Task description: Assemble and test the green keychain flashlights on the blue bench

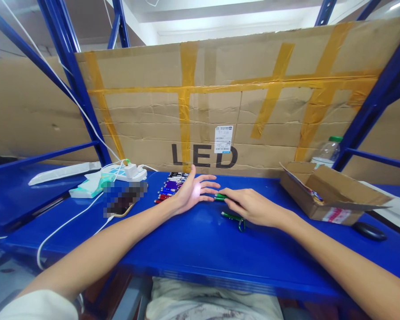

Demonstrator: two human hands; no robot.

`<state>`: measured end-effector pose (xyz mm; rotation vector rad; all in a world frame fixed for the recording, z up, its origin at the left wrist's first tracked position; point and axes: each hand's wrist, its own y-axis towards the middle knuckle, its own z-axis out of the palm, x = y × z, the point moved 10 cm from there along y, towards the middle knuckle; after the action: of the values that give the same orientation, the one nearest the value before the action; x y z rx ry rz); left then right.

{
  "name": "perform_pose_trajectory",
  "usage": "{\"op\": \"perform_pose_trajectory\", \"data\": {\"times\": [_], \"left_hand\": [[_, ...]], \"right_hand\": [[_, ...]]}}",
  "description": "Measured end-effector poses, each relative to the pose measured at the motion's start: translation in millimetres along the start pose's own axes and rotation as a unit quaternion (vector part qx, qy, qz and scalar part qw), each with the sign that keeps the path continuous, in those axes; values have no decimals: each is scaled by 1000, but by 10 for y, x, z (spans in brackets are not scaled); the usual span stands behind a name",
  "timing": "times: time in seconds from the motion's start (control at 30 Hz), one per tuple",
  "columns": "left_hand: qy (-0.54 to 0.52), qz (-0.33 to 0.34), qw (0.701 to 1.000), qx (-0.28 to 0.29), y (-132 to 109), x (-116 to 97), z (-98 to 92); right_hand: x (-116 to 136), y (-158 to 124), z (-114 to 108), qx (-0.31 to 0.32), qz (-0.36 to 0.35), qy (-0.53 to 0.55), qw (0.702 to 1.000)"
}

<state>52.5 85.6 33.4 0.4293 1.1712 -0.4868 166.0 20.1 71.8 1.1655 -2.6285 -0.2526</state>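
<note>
My right hand [253, 205] grips a small green flashlight [220, 197] between thumb and fingers, its front end toward my left palm. A bright spot of light falls on that palm. My left hand [195, 190] is raised over the table, fingers spread, palm toward the flashlight and holding nothing. Just below my right hand lies a second green flashlight [231, 216] with a green carabiner clip [242, 225]. Behind my left hand, several slim pieces in red, blue, purple, white and black [168, 189] lie in a row, partly hidden by it.
An open cardboard box [333, 211] stands at the right, a black mouse [369, 231] beside it. Leftward lie a phone [123, 201], a tissue pack [86, 189] and a power strip [131, 172] with white cables. A large cardboard sheet [146, 115] backs the blue table [186, 249].
</note>
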Motion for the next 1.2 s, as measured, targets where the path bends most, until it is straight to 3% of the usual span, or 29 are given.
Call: {"op": "perform_pose_trajectory", "data": {"times": [0.6,0.9,1.2], "left_hand": [[16,-1,1000,7,2,7,18],[87,-10,996,-34,47,80,-94],[90,6,994,-53,61,58,-147]], "right_hand": [[21,9,-34,-8,-1,5,1000],[-90,1,148,50,14,-25,998],[-123,16,67,13,6,-21,1000]]}}
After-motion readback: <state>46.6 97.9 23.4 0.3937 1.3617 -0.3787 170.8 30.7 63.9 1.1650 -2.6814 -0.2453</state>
